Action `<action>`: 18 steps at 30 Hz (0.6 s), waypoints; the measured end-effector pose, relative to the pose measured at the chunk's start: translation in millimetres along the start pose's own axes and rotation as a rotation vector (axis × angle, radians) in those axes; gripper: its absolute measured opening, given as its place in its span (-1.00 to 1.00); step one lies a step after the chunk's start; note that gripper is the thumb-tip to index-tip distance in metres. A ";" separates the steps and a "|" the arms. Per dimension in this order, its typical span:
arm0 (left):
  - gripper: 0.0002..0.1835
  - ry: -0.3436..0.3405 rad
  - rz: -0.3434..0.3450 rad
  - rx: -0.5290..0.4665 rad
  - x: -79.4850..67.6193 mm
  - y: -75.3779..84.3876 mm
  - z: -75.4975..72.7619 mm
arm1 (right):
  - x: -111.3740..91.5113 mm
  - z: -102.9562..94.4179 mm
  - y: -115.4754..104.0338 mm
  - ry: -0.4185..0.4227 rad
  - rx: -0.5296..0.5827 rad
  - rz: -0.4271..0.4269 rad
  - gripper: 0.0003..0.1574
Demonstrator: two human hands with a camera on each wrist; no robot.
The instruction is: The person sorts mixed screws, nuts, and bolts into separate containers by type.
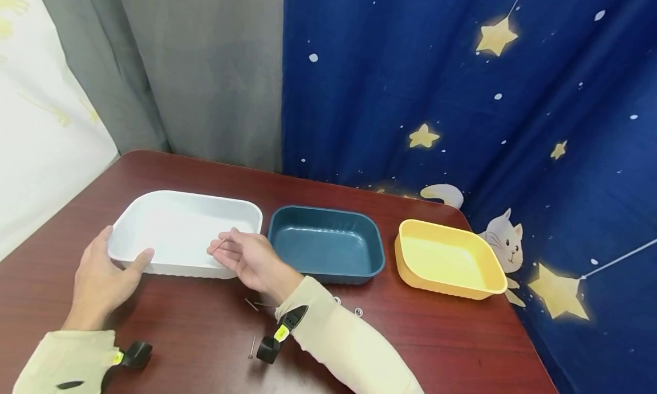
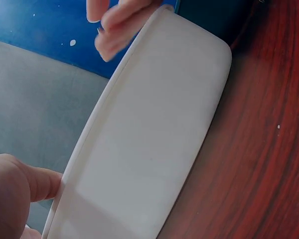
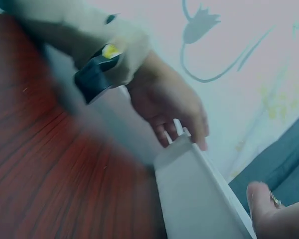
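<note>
My left hand (image 1: pixel 102 280) grips the front left corner of a white plastic bin (image 1: pixel 185 268), its thumb over the rim. Above that bin's front right part, my right hand (image 1: pixel 251 261) pinches a thin screw (image 1: pixel 219 244) between thumb and fingers. The right wrist view shows the threaded screw (image 3: pixel 274 199) by the thumb, just beyond the bin's rim. On the table below the right hand lie two screws (image 1: pixel 251 304) close together, and another screw (image 1: pixel 252 346) lies nearer the front. Two metal nuts (image 1: pixel 358 312) sit beside the right sleeve.
A dark blue bin (image 1: pixel 324 277) stands right of the white one, close to its side. Farther right is a yellow bin (image 1: pixel 446 287) near the table's right edge. The reddish-brown table (image 1: pixel 462 348) backs onto grey and starry blue curtains (image 1: pixel 359 97).
</note>
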State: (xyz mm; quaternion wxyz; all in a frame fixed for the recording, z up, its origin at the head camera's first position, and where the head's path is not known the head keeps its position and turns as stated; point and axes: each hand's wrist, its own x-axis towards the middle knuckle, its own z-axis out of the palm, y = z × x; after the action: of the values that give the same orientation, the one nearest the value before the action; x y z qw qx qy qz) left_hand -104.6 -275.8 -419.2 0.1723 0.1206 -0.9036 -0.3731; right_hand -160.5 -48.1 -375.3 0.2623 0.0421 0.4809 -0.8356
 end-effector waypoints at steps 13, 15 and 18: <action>-0.07 0.007 0.010 0.002 4.2 2.6 -0.4 | 19.3 5.4 -15.7 0.159 0.431 0.124 -0.24; -0.07 0.006 0.006 0.003 3.4 2.5 -0.7 | 20.9 7.3 -15.1 0.190 0.453 0.125 -0.18; -0.07 0.007 0.003 0.002 2.1 2.3 -0.4 | 22.5 9.1 -14.3 0.223 0.471 0.129 -0.11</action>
State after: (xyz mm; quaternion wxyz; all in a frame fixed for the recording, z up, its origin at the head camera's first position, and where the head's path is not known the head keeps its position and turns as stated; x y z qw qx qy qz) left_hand -106.6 -275.3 -416.9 0.1759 0.1205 -0.9036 -0.3715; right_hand -185.0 -58.9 -366.6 0.2432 0.2244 0.2954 -0.8962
